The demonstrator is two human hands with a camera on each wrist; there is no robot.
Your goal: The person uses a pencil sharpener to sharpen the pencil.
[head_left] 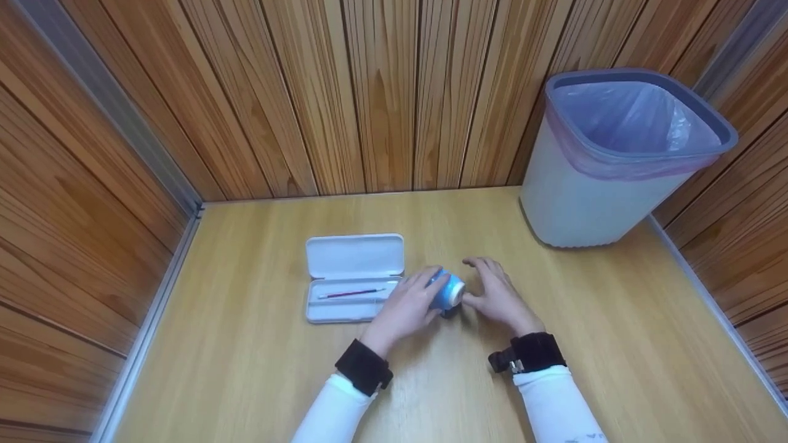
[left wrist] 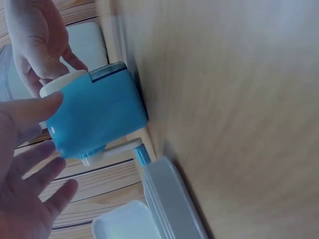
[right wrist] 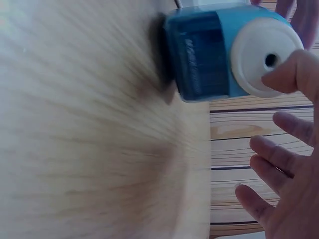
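A blue pencil sharpener stands close over the table between both hands, its round white front with a pencil hole facing right. Its see-through dark-blue drawer is on the table side. In the left wrist view its white crank arm ends in a blue knob close to the pencil case. My left hand holds the sharpener from its left, thumb on one side and fingers across the other. My right hand is at its front, thumb against the white face, other fingers spread.
An open white pencil case lies left of the sharpener, with a red-and-dark pencil in its tray. A lined waste bin stands at the back right. Wood-panelled walls border the table at the back and sides.
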